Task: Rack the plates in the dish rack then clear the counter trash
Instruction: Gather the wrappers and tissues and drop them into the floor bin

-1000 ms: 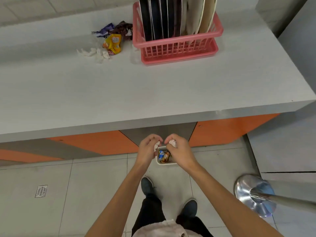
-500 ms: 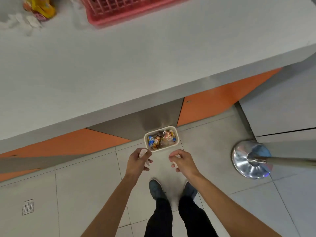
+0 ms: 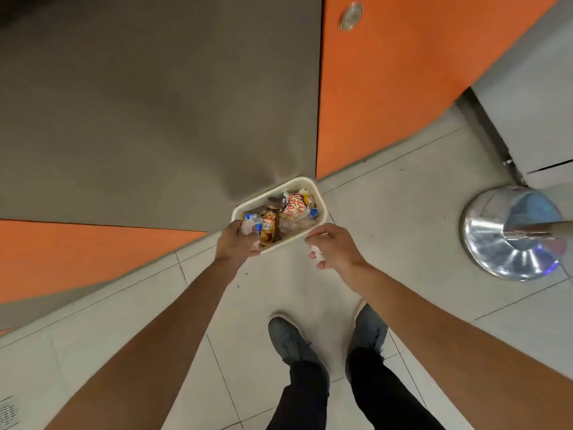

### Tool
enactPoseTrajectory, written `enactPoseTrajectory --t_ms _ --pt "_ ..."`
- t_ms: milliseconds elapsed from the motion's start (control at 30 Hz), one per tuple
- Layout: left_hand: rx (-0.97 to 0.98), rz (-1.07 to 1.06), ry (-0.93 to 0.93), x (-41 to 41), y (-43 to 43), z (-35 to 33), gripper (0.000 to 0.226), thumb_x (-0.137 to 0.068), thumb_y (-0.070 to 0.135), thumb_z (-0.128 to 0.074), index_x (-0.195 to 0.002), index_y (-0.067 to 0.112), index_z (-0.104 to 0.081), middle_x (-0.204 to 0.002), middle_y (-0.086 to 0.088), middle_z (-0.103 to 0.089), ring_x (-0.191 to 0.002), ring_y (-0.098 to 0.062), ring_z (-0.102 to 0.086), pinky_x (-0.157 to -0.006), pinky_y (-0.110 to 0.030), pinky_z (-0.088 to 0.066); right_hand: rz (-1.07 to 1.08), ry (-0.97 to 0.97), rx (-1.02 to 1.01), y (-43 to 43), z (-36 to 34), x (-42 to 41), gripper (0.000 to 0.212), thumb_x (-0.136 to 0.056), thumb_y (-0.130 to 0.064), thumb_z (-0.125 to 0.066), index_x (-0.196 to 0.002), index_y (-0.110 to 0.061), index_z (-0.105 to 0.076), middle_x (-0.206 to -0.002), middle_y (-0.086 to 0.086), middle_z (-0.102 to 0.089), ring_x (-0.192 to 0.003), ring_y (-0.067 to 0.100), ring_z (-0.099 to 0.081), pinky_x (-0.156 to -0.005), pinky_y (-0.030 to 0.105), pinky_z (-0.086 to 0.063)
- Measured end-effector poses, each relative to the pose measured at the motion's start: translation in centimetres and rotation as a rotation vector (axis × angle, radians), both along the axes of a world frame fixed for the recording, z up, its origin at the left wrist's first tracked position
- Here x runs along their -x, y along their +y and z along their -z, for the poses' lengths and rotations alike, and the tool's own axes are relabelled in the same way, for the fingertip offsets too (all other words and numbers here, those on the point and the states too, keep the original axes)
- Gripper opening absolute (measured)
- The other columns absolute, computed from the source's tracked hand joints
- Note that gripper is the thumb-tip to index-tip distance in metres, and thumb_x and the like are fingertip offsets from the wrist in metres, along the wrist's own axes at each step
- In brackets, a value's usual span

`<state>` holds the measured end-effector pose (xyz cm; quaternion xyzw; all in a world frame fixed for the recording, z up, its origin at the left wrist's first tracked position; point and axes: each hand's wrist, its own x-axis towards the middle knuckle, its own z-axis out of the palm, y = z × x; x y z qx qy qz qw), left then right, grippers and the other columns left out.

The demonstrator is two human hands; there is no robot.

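Down by the floor, a person leans over a small cream waste bin (image 3: 323, 203) that stands on the pale tiles (image 3: 403, 212) right against the foot of a grey panel (image 3: 155, 103), with orange panels (image 3: 403, 72) on either side. The left hand (image 3: 235, 243) hangs over the bin's near left corner, its fingers (image 3: 240, 226) curled round a crumpled white tissue (image 3: 248, 227). The right hand (image 3: 335, 247) sits just outside the near rim, fingers bent in and pinching a second wad of white tissue (image 3: 316, 252) beneath the palm, above the tiles and not over the opening. Inside the bin lie a small brown bottle (image 3: 268, 226) with a yellow label, a red and white wrapper (image 3: 294, 206) and some blue packaging, packed close together. Two grey shoes (image 3: 288, 339) and dark trouser legs stand just behind the hands. Well off to the right, the shiny domed base of a metal post (image 3: 508, 240) rests on the floor, and a floor drain (image 3: 7, 412) shows at the bottom left corner.
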<state>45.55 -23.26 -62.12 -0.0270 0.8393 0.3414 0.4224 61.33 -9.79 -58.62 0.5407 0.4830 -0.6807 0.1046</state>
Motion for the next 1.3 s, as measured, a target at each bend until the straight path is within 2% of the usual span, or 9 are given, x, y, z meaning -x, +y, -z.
enactPoseTrajectory --t_ms 167,333,433,567,800,967,1067,1167,1300 --pt "-0.024 -0.019 0.106 2.1 1.1 7.4 0.033 -0.086 0.008 -0.069 -0.117 0.009 -0.058 -0.111 -0.016 -0.062 -0.092 -0.023 -0.059 -0.088 -0.047 -0.056 0.008 0.018 -0.078 2.2 7.2 1.8 0.016 -0.086 -0.017 -0.067 -0.1 -0.012 -0.061 -0.088 0.005 -0.063 -0.072 0.02 -0.062 -0.057 0.028 -0.048" --pt "-0.04 -0.056 0.107 2.2 1.4 9.8 0.047 -0.09 0.024 -0.069 -0.133 0.021 -0.052 -0.111 0.006 -0.053 -0.102 -0.015 -0.053 -0.097 -0.033 -0.045 -0.038 0.038 -0.141 3.1 10.7 3.0 0.015 -0.086 -0.018 -0.066 -0.099 -0.014 -0.058 -0.096 0.01 -0.067 -0.071 0.021 -0.063 -0.058 0.029 -0.05" --pt "-0.041 -0.128 0.111 1.7 0.5 9.8 0.027 -0.092 0.019 -0.063 -0.119 0.02 -0.063 -0.112 0.002 -0.059 -0.1 -0.015 -0.056 -0.102 -0.043 -0.048 -0.051 0.019 -0.165 3.4 11.9 3.7 0.014 -0.087 -0.021 -0.065 -0.097 -0.016 -0.056 -0.095 0.007 -0.065 -0.077 0.024 -0.065 -0.063 0.033 -0.054" --pt "-0.129 -0.163 0.036 0.7 -0.5 8.7 0.012 -0.08 0.021 -0.053 -0.084 0.022 -0.064 -0.109 -0.01 -0.062 -0.096 -0.021 -0.058 -0.084 -0.043 -0.051 -0.067 0.046 -0.356 3.4 13.2 5.1 0.017 -0.085 -0.023 -0.066 -0.099 -0.019 -0.056 -0.1 0.0 -0.057 -0.099 0.028 -0.063 -0.087 0.047 -0.055" --pt "-0.178 -0.104 0.093 0.1 -1.0 6.7 0.027 -0.091 0.002 -0.05 -0.086 0.024 -0.065 -0.101 -0.006 -0.066 -0.088 -0.016 -0.061 -0.071 -0.035 -0.052 -0.137 0.029 -0.147 4.3 13.5 6.6 0.112 -0.056 -0.085 -0.055 -0.148 -0.027 -0.03 -0.148 0.006 -0.042 -0.129 0.029 -0.047 -0.103 0.049 -0.046" --pt "-0.236 -0.236 0.051 -2.9 -0.9 2.1 0.032 -0.09 -0.004 -0.045 -0.088 0.021 -0.064 -0.106 -0.006 -0.068 -0.086 -0.015 -0.063 -0.069 -0.032 -0.052 -0.326 -0.026 -0.258 4.5 9.3 3.5 0.055 -0.089 -0.049 -0.058 -0.13 -0.012 -0.057 -0.134 0.009 -0.054 -0.118 0.027 -0.054 -0.101 0.046 -0.048" --pt "-0.265 -0.303 0.011 -4.1 -1.2 -1.0 0.026 -0.094 0.0 -0.048 -0.088 0.02 -0.064 -0.102 -0.004 -0.069 -0.082 -0.014 -0.062 -0.069 -0.029 -0.049 -0.447 0.052 -0.438 3.6 5.7 2.2 0.02 -0.091 -0.018 -0.063 -0.106 -0.007 -0.07 -0.118 0.008 -0.065 -0.105 0.021 -0.06 -0.091 0.025 -0.045" --pt "-0.281 -0.408 0.003 -4.4 -1.3 -4.6 0.023 -0.094 -0.002 -0.046 -0.094 0.012 -0.065 -0.094 0.0 -0.07 -0.076 -0.009 -0.062 -0.065 -0.023 -0.05 -0.528 0.164 -0.622 2.8 1.5 1.9 0.012 -0.087 -0.003 -0.06 -0.09 -0.003 -0.071 -0.101 0.01 -0.069 -0.092 0.02 -0.062 -0.072 0.014 -0.038" --pt "-0.363 -0.419 0.029 -5.6 0.0 -11.4 0.02 -0.091 -0.002 -0.051 -0.086 0.013 -0.065 -0.09 -0.006 -0.068 -0.071 -0.011 -0.061 -0.06 -0.014 -0.049 -0.607 0.281 -0.764 2.9 -5.5 2.2 0.012 -0.084 -0.001 -0.059 -0.081 -0.005 -0.07 -0.085 0.008 -0.07 -0.083 0.024 -0.063 -0.075 0.028 -0.047"
